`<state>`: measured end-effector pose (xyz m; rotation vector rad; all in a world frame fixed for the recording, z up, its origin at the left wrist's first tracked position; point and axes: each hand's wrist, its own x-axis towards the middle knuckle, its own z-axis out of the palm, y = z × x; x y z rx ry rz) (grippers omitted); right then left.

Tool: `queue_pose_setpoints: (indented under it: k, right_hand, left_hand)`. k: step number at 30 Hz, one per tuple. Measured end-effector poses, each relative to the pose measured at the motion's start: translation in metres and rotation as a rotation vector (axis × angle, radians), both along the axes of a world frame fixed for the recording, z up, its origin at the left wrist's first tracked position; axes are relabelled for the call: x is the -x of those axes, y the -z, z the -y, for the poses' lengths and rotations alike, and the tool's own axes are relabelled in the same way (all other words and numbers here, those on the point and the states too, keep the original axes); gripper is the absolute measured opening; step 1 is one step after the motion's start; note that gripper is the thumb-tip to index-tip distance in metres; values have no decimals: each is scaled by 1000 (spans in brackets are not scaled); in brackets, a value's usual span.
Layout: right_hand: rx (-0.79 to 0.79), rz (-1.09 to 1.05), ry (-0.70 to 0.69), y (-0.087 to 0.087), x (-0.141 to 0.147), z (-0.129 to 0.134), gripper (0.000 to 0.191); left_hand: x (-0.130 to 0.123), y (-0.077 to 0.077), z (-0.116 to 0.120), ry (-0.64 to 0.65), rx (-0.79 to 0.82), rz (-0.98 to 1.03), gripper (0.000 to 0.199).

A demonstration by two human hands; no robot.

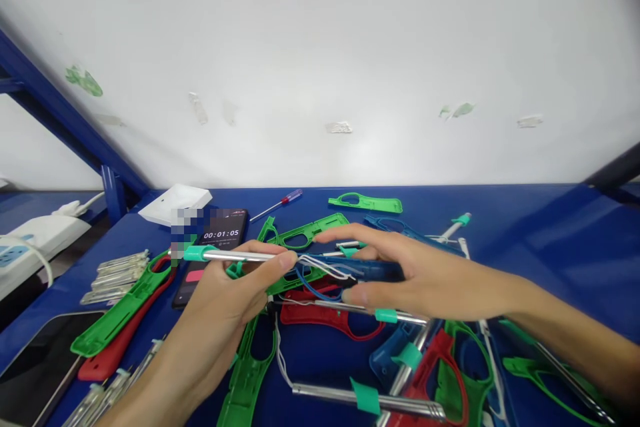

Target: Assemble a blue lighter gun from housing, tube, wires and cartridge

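Observation:
My left hand (235, 300) pinches a silver metal rod (245, 256) between thumb and fingers. Green tape (199, 253) wraps the rod's left end, and thin white wires (325, 267) run from its right end. My right hand (400, 267) grips a blue plastic handle shell (377, 271) with a ring-shaped end, its index finger stretched out to the left. The wires lie over this shell, close to my right thumb. Part of the shell is hidden behind my fingers. Below both hands, a red handle shell (313, 317) and another taped rod (360, 308) lie on the table.
Green handle shells (367, 203), more rods (370, 400) and red pieces (440, 373) are scattered across the blue table (310, 360). A screwdriver (277, 204), a phone with a timer (235, 223), a white box (175, 204) and small metal parts (117, 275) lie at the left. A power strip (40, 247) stands beyond them.

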<state>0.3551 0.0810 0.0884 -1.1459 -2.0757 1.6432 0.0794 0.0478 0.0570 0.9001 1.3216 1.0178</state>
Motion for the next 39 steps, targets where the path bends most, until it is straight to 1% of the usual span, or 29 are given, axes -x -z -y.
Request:
queue_pose_setpoints:
  k: [2,3,8,12,15,19,21,24,28,31,34,36,39]
  right_hand:
    - [3,-40,13,3,1,0,63]
    - [13,-52,21,5,1,-1,62]
    - [37,-103,129,11,-2,-7,80]
    - [65,-151,232,19,-9,0,89]
    - [77,-156,284,26,-14,12,85]
    - [90,-103,337,36,-20,27,82]
    - [88,-68,362,41,-21,31,82]
    - [73,-44,387,46,-21,35,84]
    - [64,-13,395,52,-21,38,83]
    - [10,45,389,55,-20,40,83]
    - [-21,61,375,55,-19,42,80]
    - [-18,53,360,53,-18,43,77]
    - [8,35,353,50,-16,45,78]
  left_hand:
    - [0,-2,-2,25,7,-5,60]
    - [0,-2,-3,45,14,-3,61]
    - [5,-6,-9,200,72,71,54]
    - [9,-11,-6,309,114,152,45]
    - [8,-11,-2,360,91,148,38]
    - [5,-7,0,426,14,51,48]
    - [5,-7,0,456,-39,-11,45]
    - [6,-8,0,469,-105,-73,35]
    - [2,-11,0,447,-134,-84,39]
    - [0,-12,1,423,-152,-84,39]
    - [1,-16,1,418,-181,-75,35]
    - [2,-18,2,432,-189,-69,33]
    - [1,-18,4,449,-198,-68,32]
